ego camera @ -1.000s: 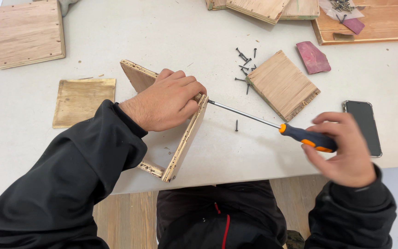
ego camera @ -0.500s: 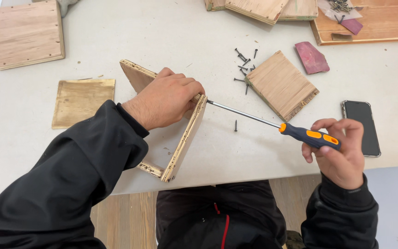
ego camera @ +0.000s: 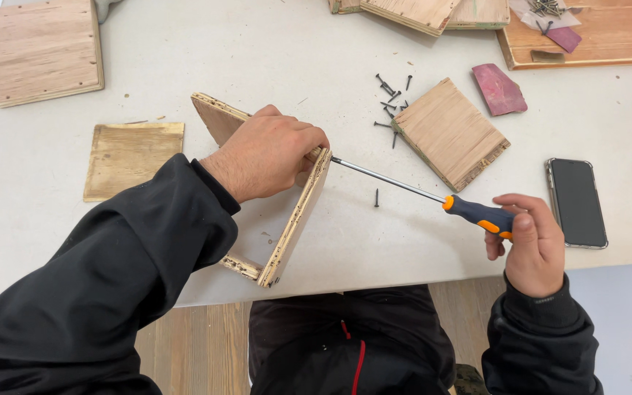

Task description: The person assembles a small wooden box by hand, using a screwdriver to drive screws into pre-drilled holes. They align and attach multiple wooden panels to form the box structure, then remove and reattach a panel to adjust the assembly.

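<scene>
In the middle of the frame, my left hand [ego camera: 276, 157] presses down on the wooden box frame [ego camera: 287, 219]. My right hand [ego camera: 532, 245] grips the screwdriver [ego camera: 433, 196], its tip touching the frame's side.

The surface [ego camera: 148, 66] is showing pale off-white. The screwdriver [ego camera: 433, 199] is carrying a silver shaft and a dark grey handle banded in orange. The wooden frame [ego camera: 294, 219] is showing light tan plywood with layered, speckled edges. The square board [ego camera: 449, 132] is wearing a warm tan grain, and the thin panel [ego camera: 132, 159] is looking yellowish and worn. The screws [ego camera: 390, 99] are showing black. The phone [ego camera: 576, 202] is showing a black glass face with a silver rim. The small pad [ego camera: 500, 88] is looking dull pinkish red. Both sleeves [ego camera: 111, 292] are showing black.
</scene>
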